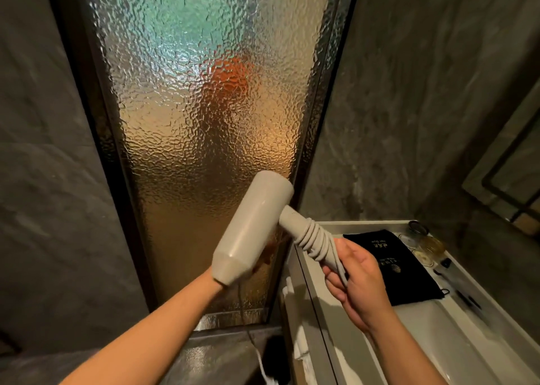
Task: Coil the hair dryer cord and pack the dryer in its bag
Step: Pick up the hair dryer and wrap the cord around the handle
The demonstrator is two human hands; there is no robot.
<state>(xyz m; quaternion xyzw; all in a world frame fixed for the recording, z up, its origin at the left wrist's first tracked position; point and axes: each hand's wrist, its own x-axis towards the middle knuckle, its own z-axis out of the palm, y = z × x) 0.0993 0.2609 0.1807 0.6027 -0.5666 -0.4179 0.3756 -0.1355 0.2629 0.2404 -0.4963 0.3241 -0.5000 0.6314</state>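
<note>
Up close, a pale grey hair dryer (252, 229) is held in the air in front of a tall panel of rippled frosted glass (201, 106), its barrel slanting from upper right down to lower left. The left hand (264, 257) is almost wholly hidden behind the barrel; only a little of it shows past the edge, and the forearm runs up to the nozzle end, so I cannot tell how its grip is set. The right hand (358, 282) is closed around the lower end of the handle, pinning the cord (314, 238), which is wound in several tight turns round the handle. A darker length of cord hangs below the dryer toward the floor; where it ends is hard to make out. To the right, a black fabric bag (393, 267) with gold lettering lies flat on a white bench (330, 305), just behind the right hand and partly covered by it. Small glass items (429, 245) near the bench's far corner are too blurred to identify. Dark grey walls frame both sides.
</note>
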